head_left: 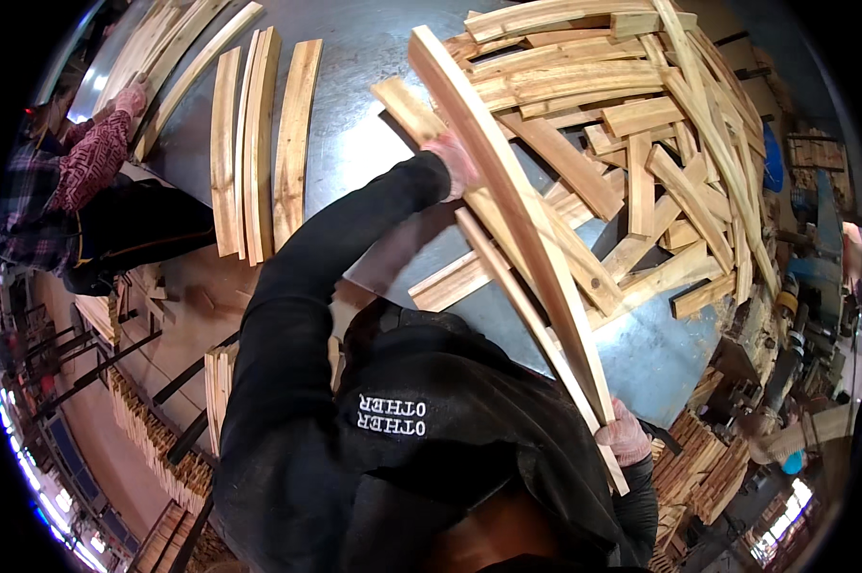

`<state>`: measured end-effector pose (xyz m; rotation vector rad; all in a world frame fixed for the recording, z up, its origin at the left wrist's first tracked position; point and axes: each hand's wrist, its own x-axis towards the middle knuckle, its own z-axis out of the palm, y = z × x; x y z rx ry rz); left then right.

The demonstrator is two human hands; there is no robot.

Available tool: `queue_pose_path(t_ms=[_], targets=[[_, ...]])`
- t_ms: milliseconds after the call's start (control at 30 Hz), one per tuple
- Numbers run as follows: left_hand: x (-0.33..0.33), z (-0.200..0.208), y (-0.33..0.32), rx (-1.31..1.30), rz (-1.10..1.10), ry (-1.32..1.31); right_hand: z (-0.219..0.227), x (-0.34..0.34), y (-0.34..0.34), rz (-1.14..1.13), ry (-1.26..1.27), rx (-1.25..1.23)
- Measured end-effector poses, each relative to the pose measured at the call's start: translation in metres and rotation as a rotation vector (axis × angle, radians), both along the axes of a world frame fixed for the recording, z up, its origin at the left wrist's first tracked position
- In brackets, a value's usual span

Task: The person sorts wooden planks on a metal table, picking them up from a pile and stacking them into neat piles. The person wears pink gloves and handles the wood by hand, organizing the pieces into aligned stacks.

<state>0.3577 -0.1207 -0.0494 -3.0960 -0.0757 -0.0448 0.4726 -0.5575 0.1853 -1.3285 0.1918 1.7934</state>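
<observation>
Head view: left hand [453, 164], pinkish glove, closed on the left edge of the long plank [521, 205], toward its far end; fingertips hidden behind the wood. Right hand [626, 435], similar glove, closed at the plank's near end, fingers also against the thin strip [536, 329]; exact finger wrap not clear. Plank slants from far left to near right, over the table [347, 105] and across other pieces, slightly curved. Strip runs along its left side, the two close together at the near end, wider apart farther off.

Under them: a board [402, 108] sticking out left of the plank near the left hand, and a short block [442, 283] lying crosswise left of the strip. Far right: big jumbled pile [593, 84] of curved and straight pieces, crossing at all angles. Small offcut [703, 296] at the table's right side.

Left part of table: slats [259, 143] lying side by side, one [297, 143] set a bit apart on the right. Far left, co-worker's patterned sleeve [92, 167] and gloved hand [133, 97] by more long strips [149, 48]. Wood stacks [708, 468] near right, below table; another row [154, 430] near left.
</observation>
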Motion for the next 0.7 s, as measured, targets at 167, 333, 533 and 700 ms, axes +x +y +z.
queue_pose_path(t_ms=[167,333,533,700], targets=[[-0.012,-0.034,-0.005,0.060,-0.161,-0.193,0.017,-0.020,-0.033,-0.100,-0.318,0.085],[-0.027,0.109,0.000,-0.205,0.244,0.397,0.004,-0.026,-0.019,-0.392,-0.362,0.431],[-0.058,0.103,0.026,-1.874,0.587,0.178,-0.036,0.027,0.106,-0.471,-0.193,0.769],[-0.038,0.026,0.013,-2.870,0.091,-0.398,-0.101,-0.003,0.213,-0.249,0.076,0.811]])
